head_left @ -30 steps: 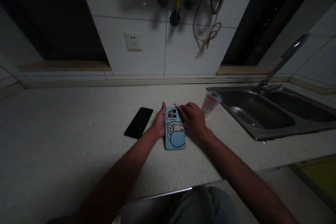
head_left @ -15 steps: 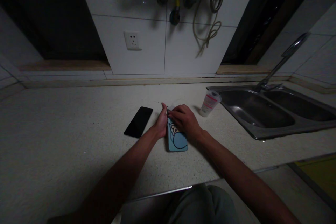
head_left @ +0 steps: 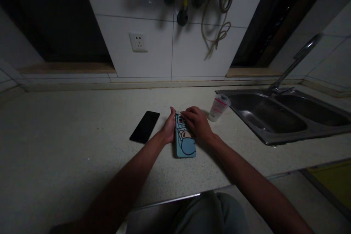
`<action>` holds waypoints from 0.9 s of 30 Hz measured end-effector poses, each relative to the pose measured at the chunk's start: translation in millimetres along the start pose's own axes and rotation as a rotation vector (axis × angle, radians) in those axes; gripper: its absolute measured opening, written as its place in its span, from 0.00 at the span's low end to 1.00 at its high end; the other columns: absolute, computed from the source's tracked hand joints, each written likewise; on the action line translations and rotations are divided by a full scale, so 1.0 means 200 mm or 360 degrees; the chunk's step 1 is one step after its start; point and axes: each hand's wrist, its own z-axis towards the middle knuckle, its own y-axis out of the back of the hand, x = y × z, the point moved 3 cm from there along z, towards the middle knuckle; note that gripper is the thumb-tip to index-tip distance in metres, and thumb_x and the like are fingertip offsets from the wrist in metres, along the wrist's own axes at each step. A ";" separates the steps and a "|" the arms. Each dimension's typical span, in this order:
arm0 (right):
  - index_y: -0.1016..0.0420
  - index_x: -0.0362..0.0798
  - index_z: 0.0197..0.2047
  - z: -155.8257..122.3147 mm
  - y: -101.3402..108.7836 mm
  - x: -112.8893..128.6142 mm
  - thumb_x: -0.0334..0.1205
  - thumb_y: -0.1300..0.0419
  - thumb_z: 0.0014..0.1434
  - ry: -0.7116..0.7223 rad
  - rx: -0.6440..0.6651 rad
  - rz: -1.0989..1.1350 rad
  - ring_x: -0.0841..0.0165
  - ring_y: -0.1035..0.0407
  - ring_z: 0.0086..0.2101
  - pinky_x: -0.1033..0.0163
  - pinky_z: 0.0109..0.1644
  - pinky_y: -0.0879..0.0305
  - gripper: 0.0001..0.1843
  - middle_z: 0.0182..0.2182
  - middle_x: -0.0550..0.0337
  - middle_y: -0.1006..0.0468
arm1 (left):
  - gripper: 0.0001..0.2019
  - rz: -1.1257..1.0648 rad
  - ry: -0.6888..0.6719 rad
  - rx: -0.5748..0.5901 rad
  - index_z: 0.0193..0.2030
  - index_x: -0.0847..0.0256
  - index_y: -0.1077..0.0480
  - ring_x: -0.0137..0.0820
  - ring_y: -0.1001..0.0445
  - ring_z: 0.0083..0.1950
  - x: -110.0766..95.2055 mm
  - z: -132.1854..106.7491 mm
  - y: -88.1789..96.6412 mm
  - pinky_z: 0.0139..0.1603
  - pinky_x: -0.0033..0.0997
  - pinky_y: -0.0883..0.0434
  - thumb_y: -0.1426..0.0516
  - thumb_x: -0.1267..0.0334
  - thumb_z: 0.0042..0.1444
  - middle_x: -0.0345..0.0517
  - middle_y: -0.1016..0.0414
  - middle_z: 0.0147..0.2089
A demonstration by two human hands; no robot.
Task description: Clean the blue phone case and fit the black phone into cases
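Note:
A light blue phone case (head_left: 187,148) with a cartoon animal on it lies on the counter, its picture side up; whether a phone is inside I cannot tell. My left hand (head_left: 168,130) grips its left edge, thumb pointing up along the side. Over the upper right part of the case, my right hand (head_left: 197,124) has its fingers pinched together near the top edge, by the camera opening. What those fingertips hold, if anything, is too small to make out. Left of my left hand rests a black phone (head_left: 145,127), dark screen up, apart from the case.
A clear plastic cup (head_left: 219,108) with red print stands tilted beside the steel double sink (head_left: 263,137). A faucet (head_left: 297,62) rises behind the basins. The pale counter (head_left: 68,128) meets a tiled wall with a socket (head_left: 138,42), pipes and a hanging cord (head_left: 219,38).
My right hand has shifted slightly to the right, uncovering more of the upper part of the case. My left hand stays at the left edge. The phone and cup have not moved.

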 end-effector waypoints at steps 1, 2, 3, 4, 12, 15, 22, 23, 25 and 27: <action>0.20 0.48 0.48 0.00 0.00 0.01 0.37 0.43 0.67 0.0055 0.0021 0.0017 0.61 0.31 0.41 0.57 0.43 0.33 0.12 0.40 0.49 0.25 | 0.33 0.0005 -0.0002 -0.0012 0.43 0.65 0.25 0.43 0.19 0.38 0.00 0.00 0.00 0.41 0.42 0.24 0.57 0.36 0.64 0.56 0.20 0.33; 0.20 0.49 0.48 0.00 -0.01 0.02 0.37 0.44 0.67 0.0112 0.0045 0.0037 0.61 0.32 0.41 0.57 0.43 0.33 0.12 0.40 0.49 0.25 | 0.33 0.0010 -0.0008 -0.0025 0.42 0.65 0.25 0.43 0.19 0.37 0.00 0.00 0.00 0.40 0.41 0.24 0.57 0.36 0.64 0.55 0.20 0.32; 0.20 0.49 0.48 0.00 -0.01 0.04 0.38 0.44 0.68 0.0164 0.0074 0.0060 0.61 0.31 0.41 0.57 0.43 0.33 0.12 0.39 0.50 0.24 | 0.33 0.0013 -0.0013 -0.0038 0.41 0.65 0.25 0.42 0.19 0.36 0.00 0.00 0.00 0.39 0.40 0.24 0.57 0.36 0.64 0.55 0.21 0.31; 0.20 0.49 0.49 0.00 -0.01 0.05 0.38 0.44 0.68 0.0213 0.0103 0.0083 0.61 0.31 0.41 0.57 0.43 0.33 0.12 0.39 0.50 0.24 | 0.34 0.0013 -0.0022 -0.0048 0.39 0.65 0.25 0.41 0.19 0.34 -0.01 0.00 0.00 0.37 0.39 0.24 0.57 0.36 0.64 0.54 0.21 0.29; 0.19 0.46 0.43 -0.01 0.01 0.14 0.42 0.47 0.70 0.0551 0.0508 0.0220 0.63 0.30 0.39 0.57 0.43 0.33 0.15 0.36 0.50 0.22 | 0.37 -0.0080 -0.0165 -0.0063 0.43 0.69 0.24 0.44 0.19 0.35 -0.09 0.02 0.04 0.36 0.40 0.23 0.60 0.36 0.65 0.60 0.20 0.33; 0.19 0.46 0.42 -0.01 0.03 0.15 0.42 0.47 0.70 0.0565 0.0693 0.0314 0.65 0.30 0.37 0.58 0.44 0.33 0.16 0.35 0.52 0.22 | 0.38 -0.0108 -0.0221 -0.0094 0.48 0.70 0.24 0.48 0.19 0.39 -0.11 0.02 0.05 0.41 0.45 0.23 0.60 0.35 0.64 0.63 0.19 0.38; 0.18 0.46 0.44 -0.02 0.08 0.16 0.40 0.43 0.68 0.0500 0.0952 0.0504 0.67 0.27 0.37 0.61 0.44 0.31 0.12 0.36 0.53 0.21 | 0.38 -0.0240 -0.0448 -0.0219 0.49 0.69 0.25 0.51 0.20 0.46 -0.14 0.01 0.09 0.45 0.56 0.24 0.61 0.35 0.64 0.64 0.20 0.40; 0.18 0.46 0.45 -0.02 0.09 0.15 0.39 0.42 0.67 0.0512 0.0948 0.0516 0.67 0.27 0.37 0.60 0.44 0.31 0.11 0.37 0.53 0.21 | 0.38 -0.0248 -0.0475 -0.0226 0.48 0.68 0.25 0.51 0.20 0.46 -0.15 0.01 0.10 0.46 0.56 0.24 0.61 0.35 0.64 0.64 0.20 0.40; 0.18 0.47 0.45 -0.02 0.10 0.15 0.39 0.40 0.66 0.0532 0.0929 0.0533 0.67 0.27 0.37 0.61 0.43 0.31 0.10 0.36 0.54 0.21 | 0.38 -0.0257 -0.0528 -0.0229 0.46 0.68 0.25 0.51 0.21 0.46 -0.16 0.01 0.11 0.47 0.57 0.25 0.61 0.35 0.63 0.63 0.20 0.39; 0.17 0.48 0.44 -0.03 0.10 0.14 0.40 0.40 0.66 0.0534 0.0912 0.0549 0.68 0.27 0.36 0.61 0.43 0.31 0.10 0.36 0.55 0.21 | 0.38 -0.0275 -0.0564 -0.0237 0.45 0.68 0.25 0.50 0.21 0.46 -0.16 0.01 0.13 0.48 0.57 0.26 0.61 0.34 0.63 0.63 0.21 0.38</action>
